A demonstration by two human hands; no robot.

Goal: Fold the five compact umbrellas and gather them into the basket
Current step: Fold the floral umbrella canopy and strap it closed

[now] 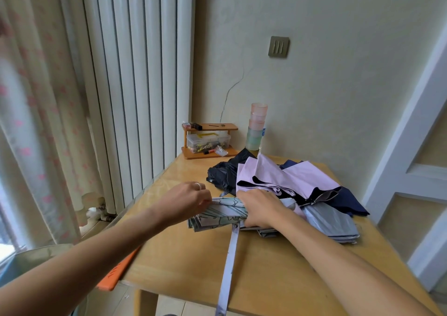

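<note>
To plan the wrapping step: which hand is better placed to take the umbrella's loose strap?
Probably the right hand: it holds the printed umbrella right where the strap begins, while the left hand pinches the fabric's other end.

A pale floral-print compact umbrella (pixel 217 215) is lying collapsed across the wooden table (pixel 183 262), its long lilac strap (pixel 228 267) trailing over the near edge. Behind it, a crumpled black umbrella (pixel 221 174), a lilac black-lined umbrella (pixel 285 180), a navy umbrella (pixel 348 202) and a silver-grey umbrella (pixel 331 221) are lying heaped together

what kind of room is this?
Probably a room in a home: a curtain, a tall white radiator, and a wooden table with stacked cups and umbrellas.
</note>
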